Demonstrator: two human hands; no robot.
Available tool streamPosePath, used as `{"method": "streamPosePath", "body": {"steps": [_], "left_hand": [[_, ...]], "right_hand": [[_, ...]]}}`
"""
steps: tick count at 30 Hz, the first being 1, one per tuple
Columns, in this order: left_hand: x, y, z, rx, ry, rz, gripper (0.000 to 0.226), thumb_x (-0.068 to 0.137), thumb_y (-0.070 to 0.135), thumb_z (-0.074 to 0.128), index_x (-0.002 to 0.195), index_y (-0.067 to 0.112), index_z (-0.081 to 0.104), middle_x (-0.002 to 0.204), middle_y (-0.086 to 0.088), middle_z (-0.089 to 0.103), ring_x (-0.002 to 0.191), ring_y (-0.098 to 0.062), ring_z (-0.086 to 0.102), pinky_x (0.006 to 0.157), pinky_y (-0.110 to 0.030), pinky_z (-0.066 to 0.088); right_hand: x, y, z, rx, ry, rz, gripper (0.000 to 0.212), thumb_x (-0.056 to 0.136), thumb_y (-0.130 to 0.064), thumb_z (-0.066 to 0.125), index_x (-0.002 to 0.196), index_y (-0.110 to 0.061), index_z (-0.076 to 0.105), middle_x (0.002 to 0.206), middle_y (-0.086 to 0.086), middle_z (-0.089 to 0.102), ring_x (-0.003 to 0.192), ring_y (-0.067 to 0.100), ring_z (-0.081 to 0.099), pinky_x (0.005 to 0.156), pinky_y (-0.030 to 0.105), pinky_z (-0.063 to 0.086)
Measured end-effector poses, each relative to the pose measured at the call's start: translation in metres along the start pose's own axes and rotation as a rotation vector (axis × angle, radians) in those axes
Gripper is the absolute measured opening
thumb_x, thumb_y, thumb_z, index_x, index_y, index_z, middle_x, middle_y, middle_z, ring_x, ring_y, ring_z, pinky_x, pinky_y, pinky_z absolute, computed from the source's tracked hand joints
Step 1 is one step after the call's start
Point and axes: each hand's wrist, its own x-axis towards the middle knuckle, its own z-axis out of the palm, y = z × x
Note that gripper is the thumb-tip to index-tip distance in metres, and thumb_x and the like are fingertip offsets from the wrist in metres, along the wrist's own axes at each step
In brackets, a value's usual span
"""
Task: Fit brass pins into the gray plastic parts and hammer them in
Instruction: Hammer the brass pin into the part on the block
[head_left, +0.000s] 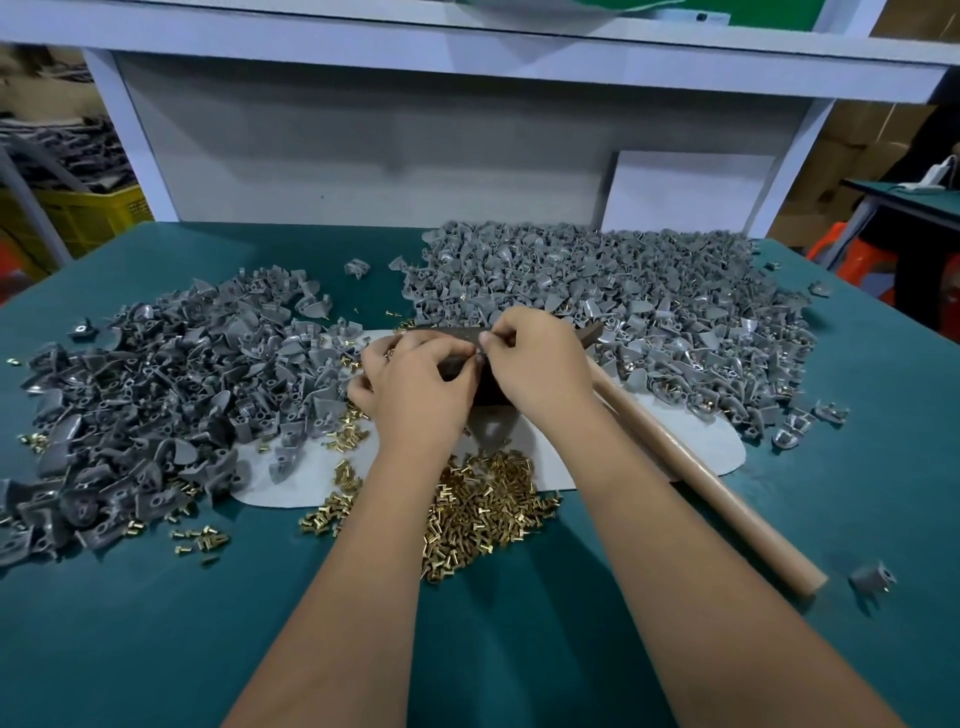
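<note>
My left hand and my right hand meet fingertip to fingertip above the white mat. My left thumb and forefinger pinch a brass pin against a gray plastic part that my right hand grips; the part hangs down between my wrists, its top hidden in shadow. A heap of loose brass pins lies under my forearms. The hammer lies on the mat, its wooden handle running to the lower right and its dark head behind my right hand.
A large pile of gray parts fills the back right of the green table, and another pile covers the left. One stray part lies by the handle's end. A white shelf frame stands behind.
</note>
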Motion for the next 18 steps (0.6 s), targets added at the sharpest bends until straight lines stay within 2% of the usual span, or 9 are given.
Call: {"method": "streamPosePath", "body": {"steps": [3,6,8,13,18], "left_hand": [[0.000,0.001,0.001,0.028,0.023,0.015,0.014,0.086,0.052,0.064,0.089,0.041,0.072,0.121,0.018,0.061,0.127,-0.021,0.029,0.098,-0.042,0.013],[-0.001,0.002,0.002,0.063,0.039,0.031,0.017,0.084,0.056,0.064,0.088,0.042,0.073,0.121,0.018,0.061,0.128,-0.020,0.029,0.102,-0.045,0.012],[-0.002,0.002,0.003,0.070,0.048,0.031,0.017,0.085,0.056,0.063,0.087,0.042,0.073,0.120,0.019,0.062,0.128,-0.020,0.030,0.104,-0.049,0.014],[-0.002,0.004,0.003,0.029,0.056,-0.002,0.019,0.086,0.057,0.062,0.087,0.042,0.074,0.118,0.020,0.063,0.127,-0.017,0.029,0.102,-0.046,0.012],[-0.002,0.005,0.002,0.024,0.024,-0.022,0.020,0.086,0.057,0.062,0.088,0.042,0.074,0.118,0.021,0.062,0.128,-0.018,0.028,0.105,-0.050,0.014]], "right_hand": [[0.001,-0.004,0.000,-0.010,-0.015,0.023,0.029,0.093,-0.035,0.057,0.067,-0.027,0.050,0.071,-0.004,0.057,0.073,0.020,0.057,0.061,0.029,0.038],[0.002,-0.006,0.001,-0.046,-0.012,0.031,0.033,0.095,-0.031,0.056,0.063,-0.024,0.048,0.071,0.001,0.059,0.072,0.024,0.057,0.060,0.028,0.035],[0.000,-0.007,0.004,-0.043,0.014,0.030,0.028,0.095,-0.029,0.056,0.069,-0.020,0.052,0.076,0.004,0.061,0.074,0.025,0.056,0.060,0.029,0.035],[-0.005,-0.005,0.013,-0.002,0.111,0.006,0.018,0.094,-0.024,0.055,0.082,-0.012,0.059,0.087,0.007,0.062,0.085,0.027,0.056,0.067,0.034,0.043],[-0.005,-0.003,0.018,0.025,0.158,-0.015,0.019,0.093,-0.020,0.055,0.075,-0.013,0.053,0.081,0.002,0.055,0.083,0.025,0.051,0.065,0.030,0.032]]}}
